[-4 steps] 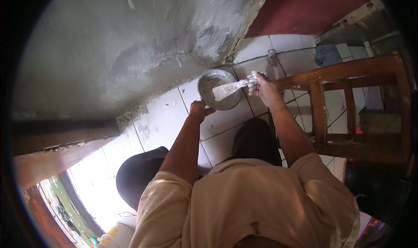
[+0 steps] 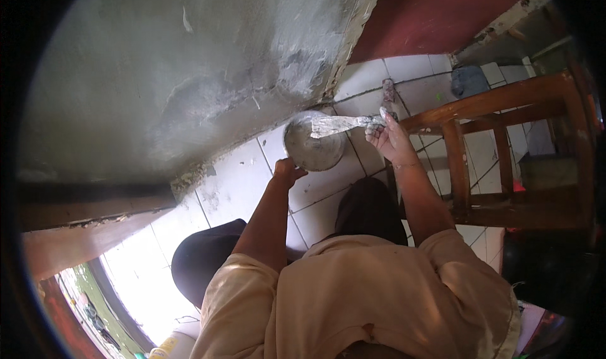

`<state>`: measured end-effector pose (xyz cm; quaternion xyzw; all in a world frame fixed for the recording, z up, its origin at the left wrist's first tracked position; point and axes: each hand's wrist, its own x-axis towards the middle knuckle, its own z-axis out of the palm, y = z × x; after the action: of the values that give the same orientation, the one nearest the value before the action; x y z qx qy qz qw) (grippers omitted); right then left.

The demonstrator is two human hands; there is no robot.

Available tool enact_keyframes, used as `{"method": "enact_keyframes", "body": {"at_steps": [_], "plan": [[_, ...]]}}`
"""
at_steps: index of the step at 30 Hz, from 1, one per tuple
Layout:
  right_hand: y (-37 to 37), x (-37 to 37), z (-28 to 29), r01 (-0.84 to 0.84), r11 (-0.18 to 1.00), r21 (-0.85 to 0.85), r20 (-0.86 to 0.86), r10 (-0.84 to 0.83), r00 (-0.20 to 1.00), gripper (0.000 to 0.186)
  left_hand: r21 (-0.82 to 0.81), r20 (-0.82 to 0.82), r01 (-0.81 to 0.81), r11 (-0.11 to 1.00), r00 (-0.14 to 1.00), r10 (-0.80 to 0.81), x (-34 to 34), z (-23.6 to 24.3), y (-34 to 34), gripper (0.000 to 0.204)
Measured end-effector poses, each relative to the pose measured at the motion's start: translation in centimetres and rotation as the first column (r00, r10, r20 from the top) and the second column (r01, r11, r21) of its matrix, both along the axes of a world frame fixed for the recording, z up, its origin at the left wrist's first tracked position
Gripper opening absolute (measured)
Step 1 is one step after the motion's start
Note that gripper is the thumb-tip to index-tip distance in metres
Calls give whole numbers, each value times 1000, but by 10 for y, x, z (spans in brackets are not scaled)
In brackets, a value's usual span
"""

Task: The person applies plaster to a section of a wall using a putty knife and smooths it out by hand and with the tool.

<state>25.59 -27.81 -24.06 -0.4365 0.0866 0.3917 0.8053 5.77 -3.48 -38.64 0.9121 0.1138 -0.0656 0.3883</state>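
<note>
A round metal bowl [image 2: 306,154] with grey residue inside sits low over the white tiles, beside the plastered wall. My left hand [image 2: 287,172] has its fingers closed on the bowl's lower left rim. My right hand [image 2: 388,138], smeared with white paste, grips a scraper [image 2: 331,126] coated in the same paste, its flat blade over the bowl. The handle is mostly hidden by my fingers.
A wooden chair or frame [image 2: 457,163] stands at my right. The grey wall [image 2: 189,75] meets a red surface [image 2: 429,15]. Behind lie a small pinkish object [image 2: 388,91] and a blue-grey object [image 2: 468,81]. A dark ledge [image 2: 95,195] is at left.
The scraper has turned slightly, its blade lying more horizontal, and my right hand has rotated with it. The whole scene, bowl included, sits a little lower in the picture.
</note>
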Motion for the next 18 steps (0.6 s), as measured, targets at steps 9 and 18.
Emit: {"method": "enact_keyframes", "body": {"at_steps": [9, 18], "plan": [[10, -13, 34, -79, 965, 251, 45, 70, 997, 30, -681, -532, -642, 353, 765, 363, -16, -82, 44, 60], [45, -97, -67, 198, 674, -711, 699, 709, 98, 35, -893, -304, -322, 315, 947, 106, -7, -107, 13, 47]]}}
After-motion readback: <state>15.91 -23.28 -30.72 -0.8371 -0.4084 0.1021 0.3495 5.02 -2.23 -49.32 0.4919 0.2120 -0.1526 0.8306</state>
